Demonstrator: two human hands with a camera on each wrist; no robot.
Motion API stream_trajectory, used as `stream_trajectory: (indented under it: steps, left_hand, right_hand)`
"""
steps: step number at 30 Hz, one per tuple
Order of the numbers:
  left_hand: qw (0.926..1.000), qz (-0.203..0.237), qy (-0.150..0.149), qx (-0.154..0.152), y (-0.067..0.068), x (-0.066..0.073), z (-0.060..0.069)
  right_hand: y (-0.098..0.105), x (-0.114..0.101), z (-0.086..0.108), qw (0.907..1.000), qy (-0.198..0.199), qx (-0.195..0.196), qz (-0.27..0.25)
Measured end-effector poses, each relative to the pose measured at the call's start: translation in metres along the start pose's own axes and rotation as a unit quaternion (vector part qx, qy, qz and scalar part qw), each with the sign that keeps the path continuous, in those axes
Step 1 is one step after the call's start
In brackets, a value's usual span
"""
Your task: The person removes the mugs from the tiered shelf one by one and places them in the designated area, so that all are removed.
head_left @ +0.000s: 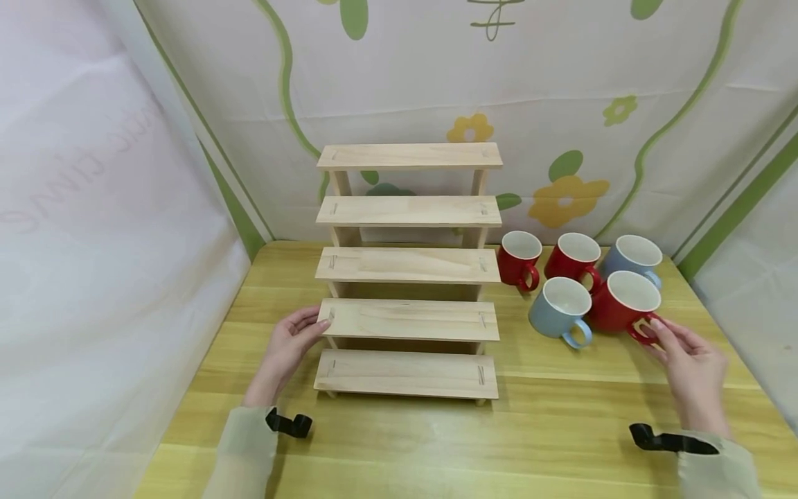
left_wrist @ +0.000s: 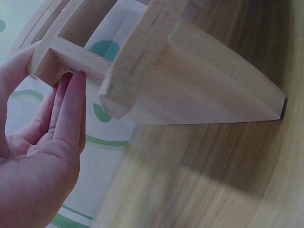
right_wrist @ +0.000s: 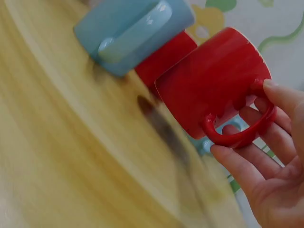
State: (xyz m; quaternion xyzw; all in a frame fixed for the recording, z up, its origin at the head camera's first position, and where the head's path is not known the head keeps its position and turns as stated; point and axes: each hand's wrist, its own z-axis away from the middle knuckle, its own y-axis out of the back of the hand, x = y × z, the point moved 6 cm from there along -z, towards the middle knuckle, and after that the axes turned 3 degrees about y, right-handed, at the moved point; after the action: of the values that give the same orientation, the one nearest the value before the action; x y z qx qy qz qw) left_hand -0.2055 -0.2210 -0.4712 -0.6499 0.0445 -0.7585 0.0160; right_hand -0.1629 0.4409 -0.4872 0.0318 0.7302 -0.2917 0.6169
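A stepped wooden shelf (head_left: 408,320) with several pale boards stands on the table. At the left end of its second board from the bottom, my left hand (head_left: 285,350) pinches the edge, thumb on top and fingers underneath. My right hand (head_left: 697,371) holds a red mug (head_left: 614,310) by its handle. That mug (right_wrist: 213,78) appears raised and tilted off the table in the right wrist view, with a shadow below it. A light blue mug (head_left: 550,315) stands just left of it.
Behind stand two more red mugs, one beside the shelf (head_left: 512,270) and one in the middle (head_left: 561,267), plus a second blue mug (head_left: 614,267). A patterned white cloth (head_left: 399,83) rises behind the wood-grain table (head_left: 399,450), with more cloth (head_left: 112,208) at the sides.
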Motion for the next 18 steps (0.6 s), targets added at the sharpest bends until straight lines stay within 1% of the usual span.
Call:
stream_trajectory:
  steps: [6,12,14,15,16,17,18]
  left_hand:
    - [0.9998,-0.020,0.001,-0.006,0.000,0.001,0.001]
    - [0.9989,-0.048,0.002,0.000,0.002,0.002,0.001]
    - [0.9983,-0.058,0.004,0.002,0.003,0.002,0.002]
    - [0.9981,-0.062,0.005,0.002,0.003,0.002,0.002]
    - [0.9978,-0.067,0.004,0.000,0.004,0.002,0.003]
    - [0.9974,-0.072,0.002,-0.001,0.005,0.003,0.003]
    - [0.9968,-0.080,-0.003,-0.002,0.007,0.004,0.004]
  right_hand:
    - [0.012,0.015,0.000,0.9991,-0.017,-0.017,0.034]
    - [0.015,0.017,-0.002,0.9976,-0.042,-0.028,0.047]
    - [0.014,0.015,-0.003,0.9948,-0.043,-0.032,0.087]
    - [0.014,0.012,-0.004,0.9908,-0.039,-0.033,0.125]
    - [0.014,0.009,-0.004,0.9837,-0.033,-0.031,0.174]
    - [0.014,0.005,-0.005,0.9739,-0.027,-0.031,0.223]
    - [0.014,0.000,-0.005,0.9597,-0.018,-0.031,0.279]
